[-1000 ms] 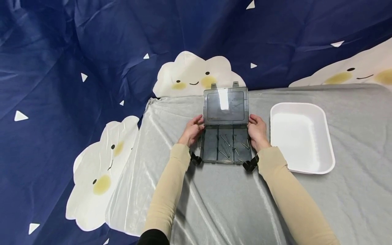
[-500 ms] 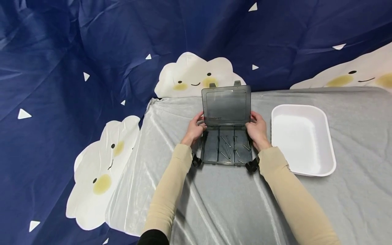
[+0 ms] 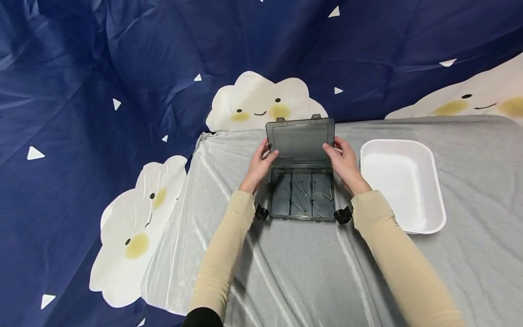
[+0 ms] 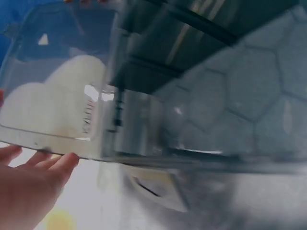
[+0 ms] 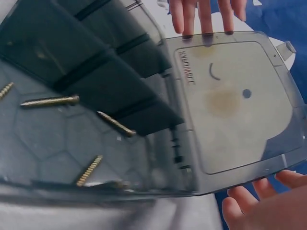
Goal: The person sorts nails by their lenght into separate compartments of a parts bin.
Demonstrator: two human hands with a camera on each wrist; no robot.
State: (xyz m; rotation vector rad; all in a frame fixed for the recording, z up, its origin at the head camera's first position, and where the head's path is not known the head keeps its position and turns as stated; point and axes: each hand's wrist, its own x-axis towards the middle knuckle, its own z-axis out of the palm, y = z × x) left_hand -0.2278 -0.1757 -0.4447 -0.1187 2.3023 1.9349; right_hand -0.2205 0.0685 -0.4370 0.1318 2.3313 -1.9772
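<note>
A smoky grey, see-through compartment box (image 3: 280, 200) lies on the cloth, its hinged lid (image 3: 301, 138) raised at the back. My left hand (image 3: 257, 167) grips the lid's left side edge, thumb in front and fingers behind. On the opposite edge my right hand (image 3: 346, 164) holds the lid in the same way. Inside the box, thin dividers part the floor into three sections. Several metal screws (image 3: 303, 196) are in the middle and right sections; the left one shows bare floor. The right wrist view shows brass-coloured screws (image 5: 50, 101) with threaded shanks.
To the right of the box stands a white plastic tub (image 3: 400, 190) with rounded corners. Grey velvety cloth (image 3: 298, 263) covers the table. Behind it hangs a dark blue curtain (image 3: 163, 54) with cloud faces and small white triangles.
Both hands have slid up from the hinge area to the lid's side edges, their thumbs now over its front. The lid has tilted slightly towards me. The box and screws stay in place.
</note>
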